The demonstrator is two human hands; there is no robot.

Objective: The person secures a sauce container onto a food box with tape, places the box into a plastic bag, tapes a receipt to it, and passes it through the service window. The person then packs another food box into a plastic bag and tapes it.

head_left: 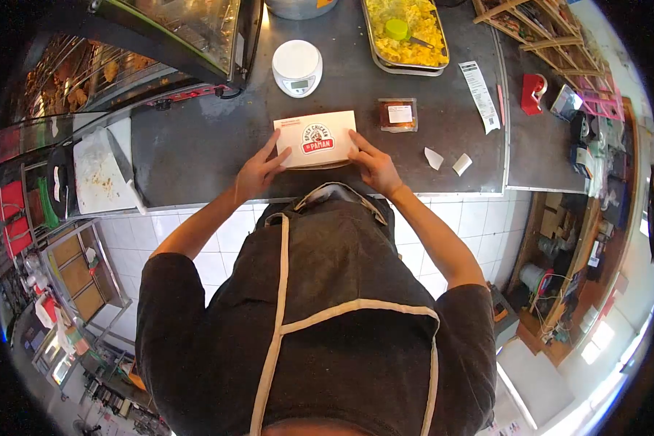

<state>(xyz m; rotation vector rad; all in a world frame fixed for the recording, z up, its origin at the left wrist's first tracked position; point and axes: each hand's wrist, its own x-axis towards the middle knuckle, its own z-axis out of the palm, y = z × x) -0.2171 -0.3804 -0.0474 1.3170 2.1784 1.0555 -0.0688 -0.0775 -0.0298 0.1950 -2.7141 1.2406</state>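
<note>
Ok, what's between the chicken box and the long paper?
A small tub with a white label lies between the box and the paper. The head view shows it.

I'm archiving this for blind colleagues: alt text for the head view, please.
A left hand and right hand hold a printed white box at a dark counter; beyond are a scale, labelled container and tray of yellow food.

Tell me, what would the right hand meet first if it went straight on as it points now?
The right hand would first meet the printed box; its fingers seem to touch the right end.
</note>
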